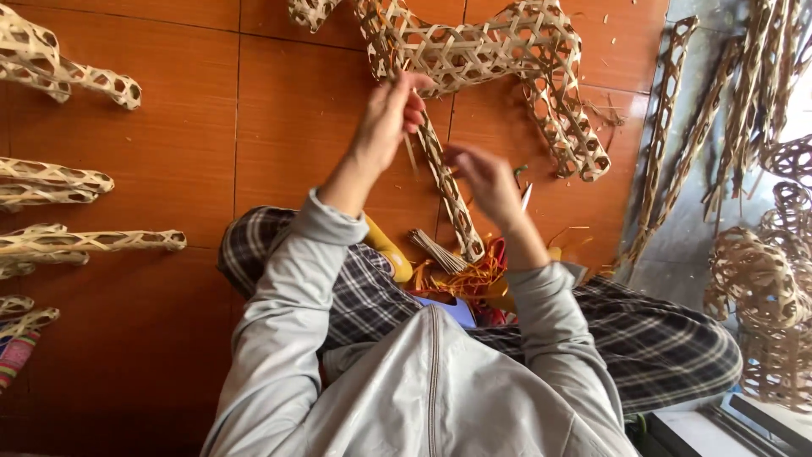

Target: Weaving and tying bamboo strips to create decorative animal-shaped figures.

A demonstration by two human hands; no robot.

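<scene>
My left hand [391, 114] fingers pinch a thin strip on the open-weave bamboo frame [499, 51]; my blurred right hand [484, 176] fingers curl loosely beside its woven leg [450, 193].

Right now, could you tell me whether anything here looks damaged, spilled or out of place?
Nothing looks damaged. Small bamboo splinters lie scattered on the tiled floor beside the woven lattice frame, and loose orange strips sit tangled near the person's lap.

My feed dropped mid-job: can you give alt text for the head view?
Seen from above, a seated person's left hand and right hand work a long woven bamboo lattice frame on an orange tiled floor. More lattice pieces lie at left.
</scene>
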